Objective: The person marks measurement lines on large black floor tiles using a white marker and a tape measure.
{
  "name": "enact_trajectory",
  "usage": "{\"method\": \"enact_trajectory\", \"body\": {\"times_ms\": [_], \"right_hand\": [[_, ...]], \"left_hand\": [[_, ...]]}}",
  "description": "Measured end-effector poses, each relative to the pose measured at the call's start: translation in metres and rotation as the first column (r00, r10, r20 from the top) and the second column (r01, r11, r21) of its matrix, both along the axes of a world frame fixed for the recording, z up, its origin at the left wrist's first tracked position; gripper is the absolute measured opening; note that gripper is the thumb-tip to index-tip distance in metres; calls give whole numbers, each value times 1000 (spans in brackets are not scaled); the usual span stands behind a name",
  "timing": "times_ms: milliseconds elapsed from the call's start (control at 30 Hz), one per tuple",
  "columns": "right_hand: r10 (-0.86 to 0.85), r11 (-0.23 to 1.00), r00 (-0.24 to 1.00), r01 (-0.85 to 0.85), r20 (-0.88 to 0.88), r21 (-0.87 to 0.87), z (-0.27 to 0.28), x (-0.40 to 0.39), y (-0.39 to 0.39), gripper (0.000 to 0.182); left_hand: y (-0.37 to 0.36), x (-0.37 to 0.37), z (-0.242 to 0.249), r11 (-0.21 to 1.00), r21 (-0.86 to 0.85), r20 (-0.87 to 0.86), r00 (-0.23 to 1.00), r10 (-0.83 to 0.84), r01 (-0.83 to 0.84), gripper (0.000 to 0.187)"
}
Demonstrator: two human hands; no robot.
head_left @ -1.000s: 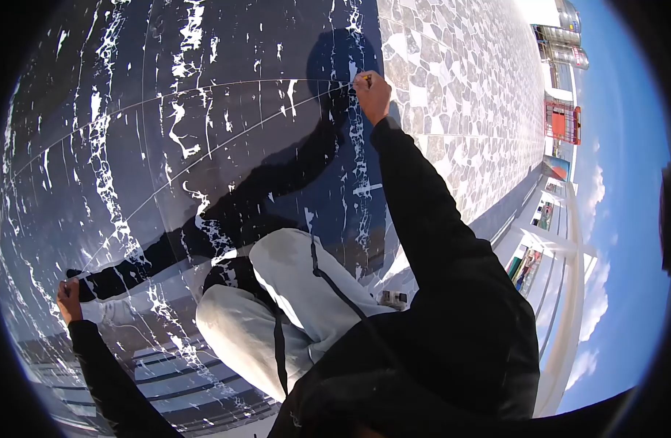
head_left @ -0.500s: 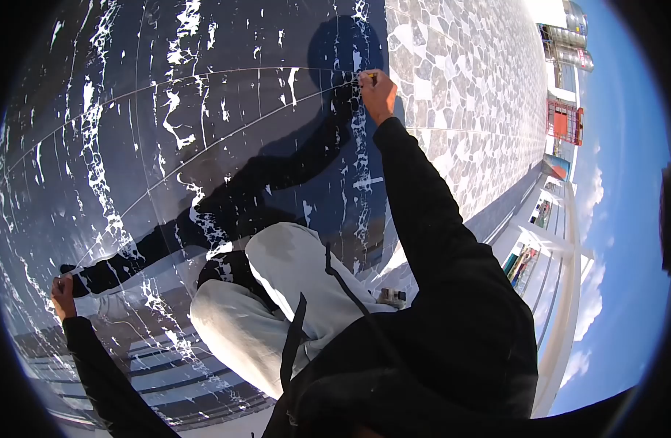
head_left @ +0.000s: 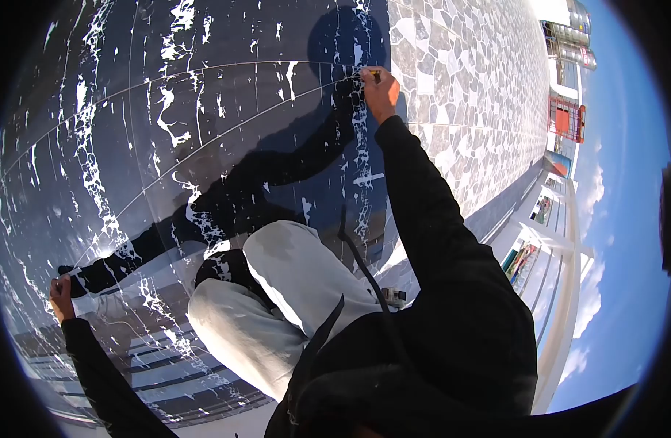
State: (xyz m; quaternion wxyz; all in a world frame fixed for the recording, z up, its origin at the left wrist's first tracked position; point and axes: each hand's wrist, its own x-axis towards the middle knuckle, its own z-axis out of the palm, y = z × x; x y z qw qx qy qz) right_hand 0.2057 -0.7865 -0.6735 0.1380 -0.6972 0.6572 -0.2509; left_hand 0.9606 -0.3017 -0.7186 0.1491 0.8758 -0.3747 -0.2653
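A glossy dark wall or floor surface with white, marble-like veins fills the left and centre. Near its edge with the stone-patterned surface, my right hand is closed on a small yellow and dark object, mostly covered by the fingers. Far to the lower left, my left hand touches the dark surface with its fingers pinched; what they hold is too small to make out. A thin pale line runs across the dark surface between the two hands. My arms' shadow falls alongside it.
Stone-patterned tiling lies right of the dark surface. My bent knees in light trousers are at centre. A small object sits beside my hip. Farther right are a white railing, a red frame and metal tanks.
The view has shifted slightly, and the dark cords hanging from my clothing have swung right. Both hands keep nearly the same places and grips.
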Motion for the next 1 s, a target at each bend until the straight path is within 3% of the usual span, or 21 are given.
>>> {"method": "enact_trajectory", "body": {"times_ms": [100,300,667,933,1000], "right_hand": [[-22,999,998,19,60,48,-7,-5,-2,18],[-28,999,999,28,-22,-15,-5,-2,0,16],[89,995,994,-92,-56,-47,0,4,1,14],[53,998,997,-55,-49,-28,5,7,6,12],[60,997,996,-62,-60,-34,5,8,3,13]], "left_hand": [[1,0,-1,999,-33,50,998,-37,38,33],[-7,-10,9,999,0,88,995,-41,42,33],[-2,-4,5,1000,9,25,999,-30,30,31],[-1,-4,4,999,-38,8,1000,-23,24,32],[-1,-1,6,997,74,32,999,-30,28,32]]}}
